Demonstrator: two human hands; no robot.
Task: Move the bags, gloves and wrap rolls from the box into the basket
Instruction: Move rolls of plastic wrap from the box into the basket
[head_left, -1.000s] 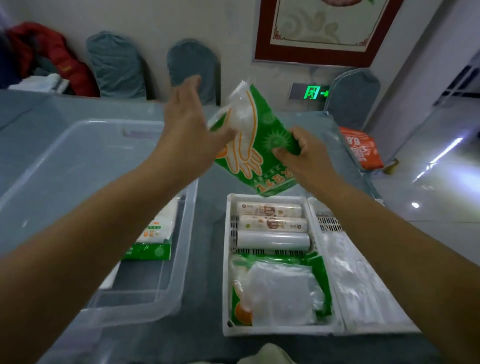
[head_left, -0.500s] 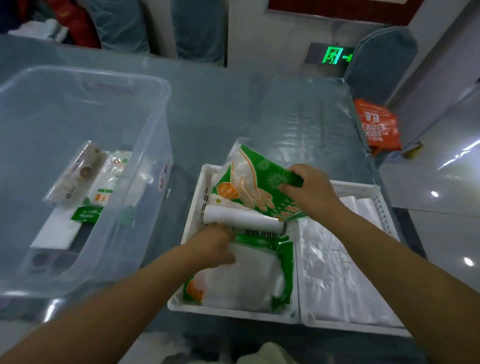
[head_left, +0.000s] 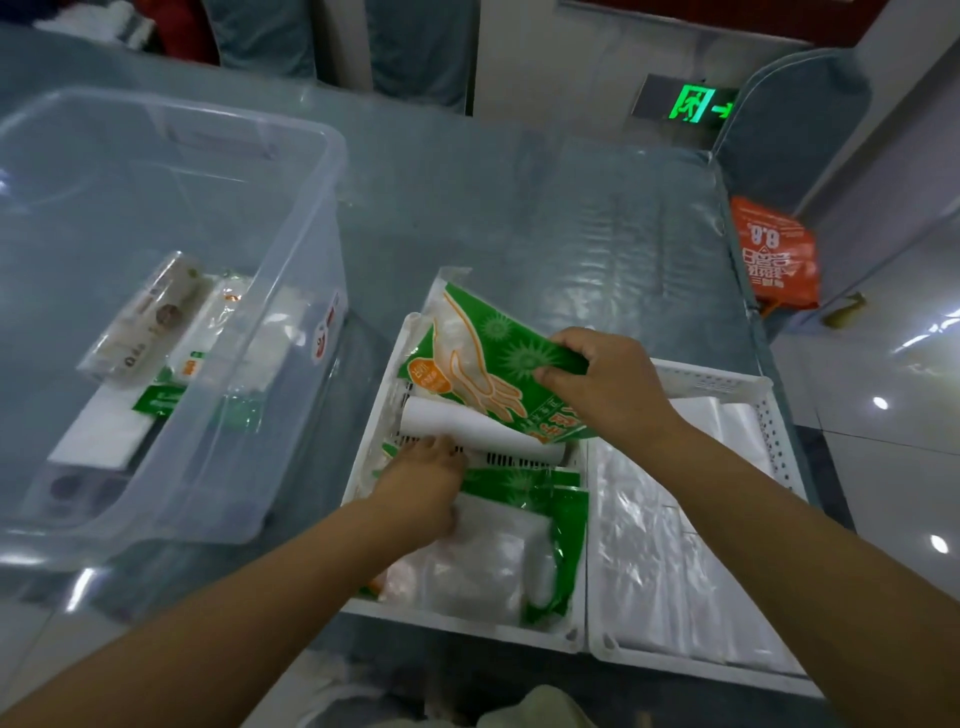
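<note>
Right hand: your right hand (head_left: 608, 387) pinches a glossy green glove pack (head_left: 483, 358), tilted over the white slotted basket (head_left: 748, 387).
Left hand: your left hand (head_left: 423, 480) lies in the basket, fingertips against a smooth white roll (head_left: 478, 428); grip unclear.
Basket: a crinkly glove pack (head_left: 498, 556) lies flat near you; clear bags (head_left: 670, 561) fill the right compartment.
Box: the clear plastic box (head_left: 311, 171) holds flat packets (head_left: 150, 317).

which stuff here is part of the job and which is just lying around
Job: glove pack pinched by right hand; white roll under left hand; second glove pack; clear bags; white basket; clear box.

Lying about: orange bag; exit sign; chairs.
</note>
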